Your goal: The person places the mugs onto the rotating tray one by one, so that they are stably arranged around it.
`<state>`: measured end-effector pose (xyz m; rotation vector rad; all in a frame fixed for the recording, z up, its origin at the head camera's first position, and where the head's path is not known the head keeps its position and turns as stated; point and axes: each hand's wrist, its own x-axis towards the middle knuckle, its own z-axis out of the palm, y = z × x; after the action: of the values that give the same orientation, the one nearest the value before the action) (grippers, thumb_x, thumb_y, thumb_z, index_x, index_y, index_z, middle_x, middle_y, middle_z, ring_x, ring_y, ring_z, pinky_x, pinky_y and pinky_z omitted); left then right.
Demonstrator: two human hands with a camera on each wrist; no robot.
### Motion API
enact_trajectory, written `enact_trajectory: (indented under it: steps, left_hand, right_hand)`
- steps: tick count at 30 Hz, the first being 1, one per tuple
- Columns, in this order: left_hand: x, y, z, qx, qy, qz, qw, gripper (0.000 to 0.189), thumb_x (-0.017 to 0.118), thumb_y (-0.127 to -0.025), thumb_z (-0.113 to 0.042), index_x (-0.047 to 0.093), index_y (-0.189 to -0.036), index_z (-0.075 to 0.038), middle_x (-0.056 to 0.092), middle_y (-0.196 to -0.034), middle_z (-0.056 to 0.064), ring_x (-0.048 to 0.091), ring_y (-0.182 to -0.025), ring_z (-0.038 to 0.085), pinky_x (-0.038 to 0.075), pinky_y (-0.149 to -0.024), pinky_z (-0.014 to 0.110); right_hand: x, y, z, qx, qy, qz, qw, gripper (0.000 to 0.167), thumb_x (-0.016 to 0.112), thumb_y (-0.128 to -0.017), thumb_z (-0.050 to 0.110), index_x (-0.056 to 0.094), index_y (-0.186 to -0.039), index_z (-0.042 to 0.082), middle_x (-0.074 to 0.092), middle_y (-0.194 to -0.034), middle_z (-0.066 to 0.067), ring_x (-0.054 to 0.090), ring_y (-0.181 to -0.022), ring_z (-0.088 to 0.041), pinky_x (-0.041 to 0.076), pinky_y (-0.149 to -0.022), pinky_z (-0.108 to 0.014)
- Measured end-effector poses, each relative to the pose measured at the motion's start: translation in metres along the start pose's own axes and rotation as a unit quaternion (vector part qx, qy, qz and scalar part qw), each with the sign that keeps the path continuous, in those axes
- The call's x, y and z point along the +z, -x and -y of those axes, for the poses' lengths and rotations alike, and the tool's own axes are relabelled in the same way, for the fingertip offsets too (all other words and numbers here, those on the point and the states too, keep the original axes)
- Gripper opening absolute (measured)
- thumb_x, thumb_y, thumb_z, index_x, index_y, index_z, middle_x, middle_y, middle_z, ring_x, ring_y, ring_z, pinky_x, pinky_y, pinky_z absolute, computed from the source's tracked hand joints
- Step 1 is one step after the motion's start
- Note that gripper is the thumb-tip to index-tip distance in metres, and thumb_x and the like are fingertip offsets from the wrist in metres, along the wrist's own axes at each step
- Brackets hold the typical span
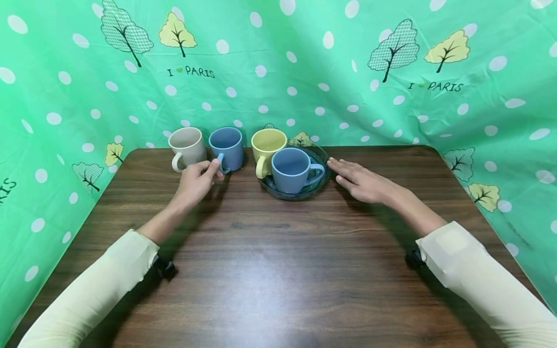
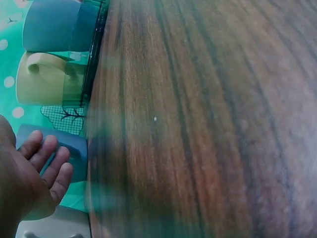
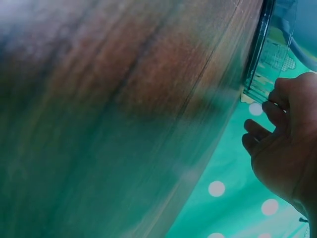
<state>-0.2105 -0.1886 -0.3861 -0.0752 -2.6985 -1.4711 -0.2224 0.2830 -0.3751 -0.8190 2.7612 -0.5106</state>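
My left hand [image 1: 197,181] is at a blue mug [image 1: 228,150], its thumb and forefinger pinching the handle. In the left wrist view, the other fingers of that hand lie in front of the mug [image 2: 79,148], and the thumb is hidden. A grey-white mug [image 1: 187,145] stands just left of it. My right hand [image 1: 363,181] has its fingers extended, fingertips right at the right rim of a clear glass bowl [image 1: 324,157]. Inside the bowl sit a yellow mug [image 1: 267,140] and a second blue mug [image 1: 290,171], its handle pointing right.
All of this stands near the back edge of a dark wooden table [image 1: 270,270]. A green curtain [image 1: 304,63] with white dots and printed trees hangs behind and around the sides.
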Motion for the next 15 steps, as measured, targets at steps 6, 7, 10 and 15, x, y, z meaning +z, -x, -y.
enact_trajectory:
  steps: [6, 7, 10, 15]
  left_hand:
    - [-0.0014, -0.0031, 0.0004, -0.018, 0.079, -0.008, 0.9967, 0.056, 0.053, -0.121, -0.045, 0.073, -0.102, 0.004, 0.081, -0.094, 0.003, 0.073, -0.09, 0.012, 0.061, -0.079, 0.021]
    - [-0.0017, -0.0035, 0.0007, -0.019, 0.092, -0.008, 0.9956, 0.055, 0.053, -0.121, -0.043, 0.073, -0.102, 0.004, 0.081, -0.092, 0.001, 0.074, -0.088, 0.011, 0.062, -0.078, 0.021]
    - [-0.002, -0.0053, 0.0034, -0.022, 0.125, -0.003, 0.9919, 0.051, 0.052, -0.121, -0.039, 0.07, -0.101, 0.004, 0.079, -0.086, -0.006, 0.074, -0.085, 0.006, 0.063, -0.077, 0.022]
    - [-0.0011, -0.0088, 0.0086, -0.026, 0.183, 0.005, 0.9827, 0.046, 0.052, -0.122, -0.036, 0.066, -0.099, 0.001, 0.076, -0.081, -0.01, 0.075, -0.081, 0.005, 0.065, -0.077, 0.023]
  right_hand:
    - [0.0004, 0.0017, 0.0019, -0.006, 0.003, -0.002, 1.0, 0.058, 0.041, -0.125, 0.024, 0.029, -0.177, 0.003, 0.023, -0.187, -0.023, 0.019, -0.174, -0.051, 0.019, -0.142, -0.069]
    - [0.0005, 0.0022, 0.0021, -0.007, 0.003, -0.003, 1.0, 0.058, 0.041, -0.125, 0.025, 0.029, -0.177, 0.003, 0.023, -0.187, -0.023, 0.019, -0.174, -0.051, 0.019, -0.142, -0.069]
    - [0.0009, 0.0035, 0.0029, -0.009, 0.003, -0.004, 0.9999, 0.058, 0.04, -0.125, 0.024, 0.029, -0.177, 0.003, 0.023, -0.187, -0.023, 0.02, -0.174, -0.051, 0.019, -0.142, -0.069]
    - [0.0019, 0.0054, 0.0037, -0.012, 0.003, -0.005, 0.9999, 0.057, 0.042, -0.124, 0.023, 0.03, -0.177, 0.003, 0.025, -0.186, -0.023, 0.021, -0.174, -0.05, 0.02, -0.141, -0.069]
